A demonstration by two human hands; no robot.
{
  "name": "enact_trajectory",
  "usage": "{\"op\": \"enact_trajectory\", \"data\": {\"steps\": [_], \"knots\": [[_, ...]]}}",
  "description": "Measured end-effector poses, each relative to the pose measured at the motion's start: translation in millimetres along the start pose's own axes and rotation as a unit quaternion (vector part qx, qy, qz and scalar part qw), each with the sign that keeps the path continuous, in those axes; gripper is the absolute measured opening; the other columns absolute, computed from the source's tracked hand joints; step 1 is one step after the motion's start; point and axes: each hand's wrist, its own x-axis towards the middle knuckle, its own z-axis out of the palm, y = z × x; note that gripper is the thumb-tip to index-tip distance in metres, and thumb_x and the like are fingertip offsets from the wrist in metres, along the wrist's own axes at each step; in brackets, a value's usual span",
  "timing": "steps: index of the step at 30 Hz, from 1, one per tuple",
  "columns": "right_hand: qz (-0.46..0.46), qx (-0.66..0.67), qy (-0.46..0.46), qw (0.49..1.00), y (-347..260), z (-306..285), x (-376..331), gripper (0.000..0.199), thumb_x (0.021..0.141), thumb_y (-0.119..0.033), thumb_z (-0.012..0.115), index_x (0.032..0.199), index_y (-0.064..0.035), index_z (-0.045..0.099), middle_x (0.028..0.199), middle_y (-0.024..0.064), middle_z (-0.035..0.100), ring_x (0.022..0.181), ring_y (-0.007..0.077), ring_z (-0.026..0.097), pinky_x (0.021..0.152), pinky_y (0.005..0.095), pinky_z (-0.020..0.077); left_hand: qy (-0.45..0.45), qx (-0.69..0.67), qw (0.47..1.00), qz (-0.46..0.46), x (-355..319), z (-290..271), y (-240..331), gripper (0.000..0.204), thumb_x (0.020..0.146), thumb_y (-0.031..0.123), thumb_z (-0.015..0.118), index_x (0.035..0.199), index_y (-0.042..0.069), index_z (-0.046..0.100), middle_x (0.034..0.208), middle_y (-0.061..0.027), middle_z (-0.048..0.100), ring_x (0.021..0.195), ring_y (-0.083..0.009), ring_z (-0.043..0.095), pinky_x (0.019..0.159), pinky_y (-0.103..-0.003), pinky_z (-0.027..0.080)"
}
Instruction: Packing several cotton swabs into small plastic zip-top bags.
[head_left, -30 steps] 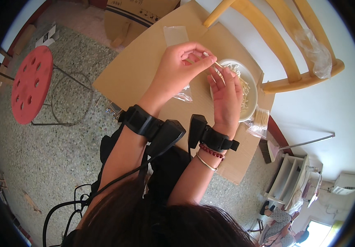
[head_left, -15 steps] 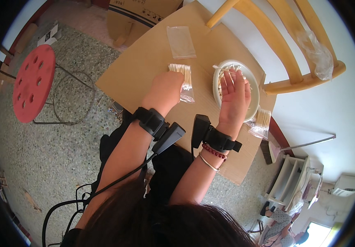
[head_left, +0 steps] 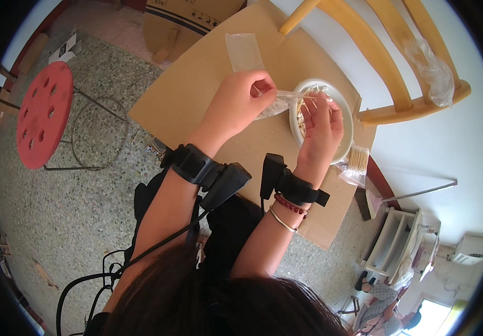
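Over the cardboard sheet, my left hand (head_left: 236,103) is closed round a clear plastic bag (head_left: 275,108). Swab sticks show between its fingers, but most of the bundle is hidden. My right hand (head_left: 321,126) pinches thin cotton swabs at its fingertips, above a white bowl (head_left: 349,131) of loose cotton swabs (head_left: 302,115). A pale strip, perhaps the bag's mouth, stretches between the two hands; whether the right fingers grip it too is unclear. Beside the bowl lies another bag of cotton swabs (head_left: 357,161).
A flat clear bag (head_left: 243,51) lies farther back on the cardboard sheet (head_left: 191,84). The wooden chair back (head_left: 387,106) rises behind the bowl, with crumpled plastic (head_left: 434,75) on it. A red stool (head_left: 44,115) stands left. Black cables (head_left: 157,246) trail from my wrist straps.
My left hand has lifted the bag of swabs and moved right and farther away, close to my right fingertips. My right hand stays above the bowl.
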Motion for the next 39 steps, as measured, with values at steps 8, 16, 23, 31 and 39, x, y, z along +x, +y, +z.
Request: {"op": "enact_trajectory", "data": {"steps": [8, 16, 23, 31, 39], "knots": [[-0.045, -0.105, -0.015, 0.993, 2.5, 5.5, 3.5, 0.016, 0.088, -0.01, 0.062, 0.1, 0.0007, 0.058, 0.093, 0.0119, 0.068, 0.085, 0.0155, 0.065, 0.072, 0.0257, 0.051, -0.024, -0.005, 0.999, -0.03, 3.5, 0.6, -2.4, 0.012, 0.082, 0.01, 0.065, 0.086, -0.001, 0.065, 0.072, -0.0029, 0.064, 0.064, -0.008, 0.058, 0.059, -0.022, 0.046], [-0.053, -0.112, -0.029, 0.992, 2.5, 7.7, 0.6, 0.019, 0.089, -0.011, 0.062, 0.102, 0.0019, 0.058, 0.093, 0.013, 0.068, 0.085, 0.0139, 0.064, 0.072, 0.0249, 0.0501, -0.008, 0.026, 0.999, -0.045, 1.6, -1.0, -2.7, 0.015, 0.078, 0.013, 0.067, 0.085, -0.001, 0.066, 0.073, -0.0049, 0.064, 0.061, -0.0099, 0.057, 0.058, -0.024, 0.045], [-0.048, -0.143, -0.046, 0.987, 1.3, 10.1, 0.0, 0.019, 0.089, -0.009, 0.061, 0.104, 0.002, 0.058, 0.09, 0.0101, 0.069, 0.081, 0.0094, 0.062, 0.068, 0.0217, 0.0478, 0.018, 0.048, 0.998, -0.03, 2.4, 1.1, -2.8, 0.015, 0.076, 0.014, 0.068, 0.083, 0.0, 0.066, 0.073, -0.0053, 0.064, 0.063, -0.0106, 0.057, 0.059, -0.025, 0.045], [-0.063, -0.206, -0.079, 0.973, 3.0, 10.1, 0.1, 0.029, 0.087, -0.011, 0.064, 0.112, 0.0018, 0.055, 0.083, 0.0068, 0.068, 0.071, 0.0052, 0.058, 0.064, 0.0172, 0.0432, 0.032, 0.004, 0.998, -0.055, 4.5, 3.3, 0.9, 0.012, 0.078, 0.011, 0.064, 0.083, 0.0, 0.062, 0.074, -0.0044, 0.064, 0.062, -0.0106, 0.057, 0.059, -0.025, 0.046], [-0.056, -0.234, -0.116, 0.964, 6.5, 12.8, -1.7, 0.038, 0.085, -0.012, 0.067, 0.116, -0.0007, 0.048, 0.077, 0.0037, 0.067, 0.06, 0.0019, 0.049, 0.053, 0.0164, 0.035, 0.044, 0.001, 0.998, -0.039, 6.1, -2.1, -3.3, 0.009, 0.081, 0.008, 0.063, 0.086, 0.001, 0.062, 0.075, -0.0029, 0.064, 0.062, -0.0072, 0.056, 0.058, -0.023, 0.046]]}}
